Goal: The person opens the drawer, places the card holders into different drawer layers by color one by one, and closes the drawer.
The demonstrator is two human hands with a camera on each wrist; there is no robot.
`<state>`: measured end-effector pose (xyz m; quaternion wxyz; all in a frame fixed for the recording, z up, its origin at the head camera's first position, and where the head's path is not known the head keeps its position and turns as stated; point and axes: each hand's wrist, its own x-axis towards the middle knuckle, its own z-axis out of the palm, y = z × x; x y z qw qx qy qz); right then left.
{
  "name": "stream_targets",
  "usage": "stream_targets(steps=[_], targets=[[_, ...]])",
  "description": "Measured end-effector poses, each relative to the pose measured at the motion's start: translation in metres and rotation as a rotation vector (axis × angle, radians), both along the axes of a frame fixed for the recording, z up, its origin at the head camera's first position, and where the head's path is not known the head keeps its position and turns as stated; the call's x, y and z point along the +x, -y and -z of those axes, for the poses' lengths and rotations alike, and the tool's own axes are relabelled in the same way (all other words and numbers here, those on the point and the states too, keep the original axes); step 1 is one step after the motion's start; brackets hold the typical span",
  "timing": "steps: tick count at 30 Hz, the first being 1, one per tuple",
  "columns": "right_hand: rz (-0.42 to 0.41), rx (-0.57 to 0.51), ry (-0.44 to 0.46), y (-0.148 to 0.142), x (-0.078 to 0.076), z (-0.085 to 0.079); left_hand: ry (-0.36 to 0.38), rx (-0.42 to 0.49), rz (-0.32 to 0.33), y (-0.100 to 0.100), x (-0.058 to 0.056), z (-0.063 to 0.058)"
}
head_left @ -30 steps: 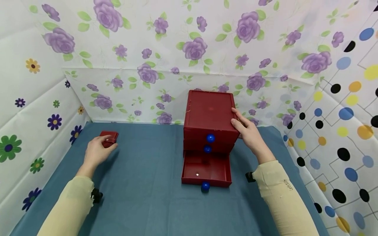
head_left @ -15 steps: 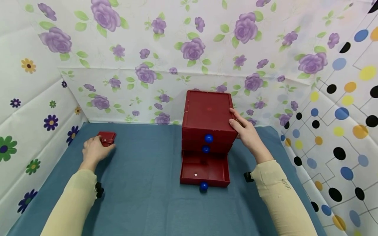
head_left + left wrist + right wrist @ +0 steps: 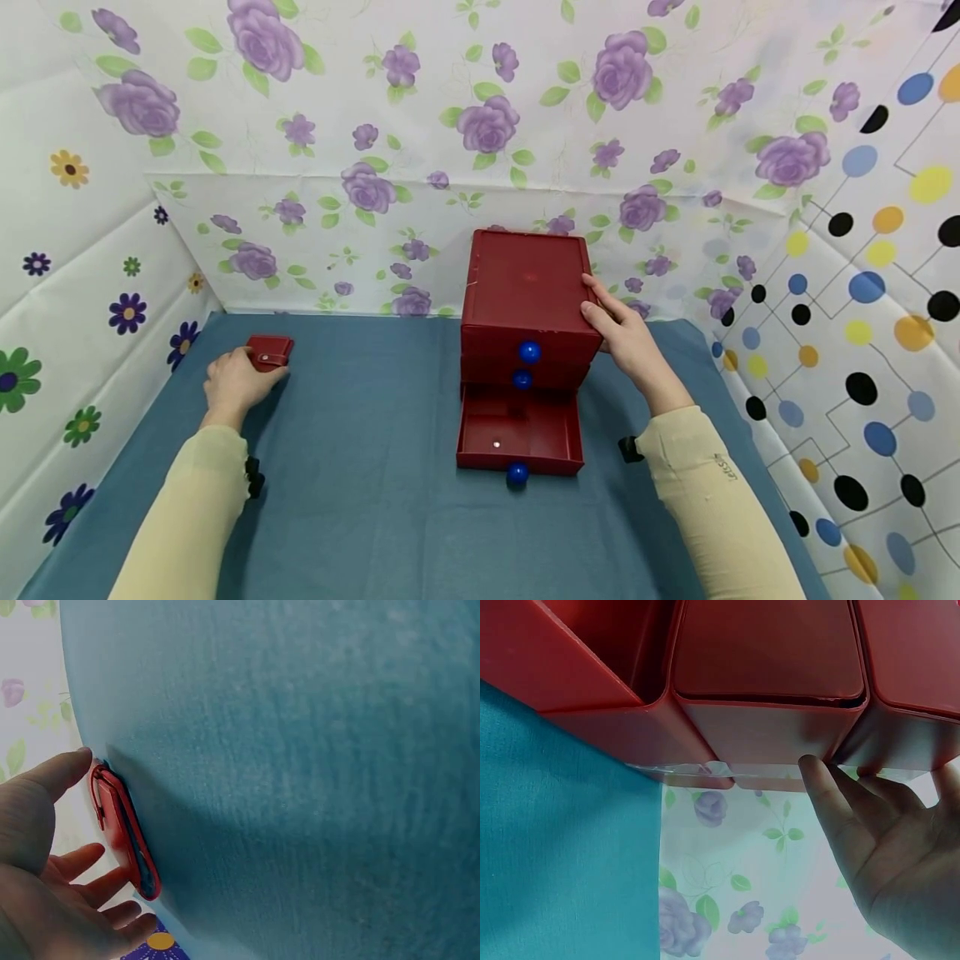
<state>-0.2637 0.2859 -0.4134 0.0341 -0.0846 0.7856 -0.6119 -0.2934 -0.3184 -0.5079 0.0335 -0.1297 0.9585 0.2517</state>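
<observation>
A small red wallet (image 3: 270, 352) with a snap strap lies on the blue cloth at the far left. My left hand (image 3: 237, 383) is beside its near left edge, fingers spread. In the left wrist view, the thumb and fingers stand around the wallet (image 3: 122, 829) without curling round it. A red drawer unit (image 3: 531, 283) with blue ball knobs stands right of centre. Its bottom drawer (image 3: 543, 433) is pulled out, with a small pale spot inside. My right hand (image 3: 626, 342) rests with extended fingers on the unit's right side and top edge.
A blue cloth (image 3: 360, 467) covers the table. Behind it hangs a rose-patterned sheet (image 3: 420, 192). Patterned sheets also wall the left (image 3: 82, 333) and right (image 3: 825, 400) sides. The pulled-out drawer's blue knob (image 3: 517, 475) juts towards the front.
My left hand has drawn back a little to the left and its fingers have loosened from the wallet, which stays on the cloth. The right hand keeps its place on the drawer unit.
</observation>
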Motion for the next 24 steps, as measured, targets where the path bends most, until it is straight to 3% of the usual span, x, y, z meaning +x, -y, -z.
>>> stream_targets(steps=[12,24], targets=[[0.004,0.012,0.005,-0.001,-0.001,0.000,0.006,-0.069,0.011,0.004,-0.003,0.003],[0.006,0.003,0.002,0.000,-0.001,0.000,0.066,-0.159,0.024,0.011,-0.006,0.005]])
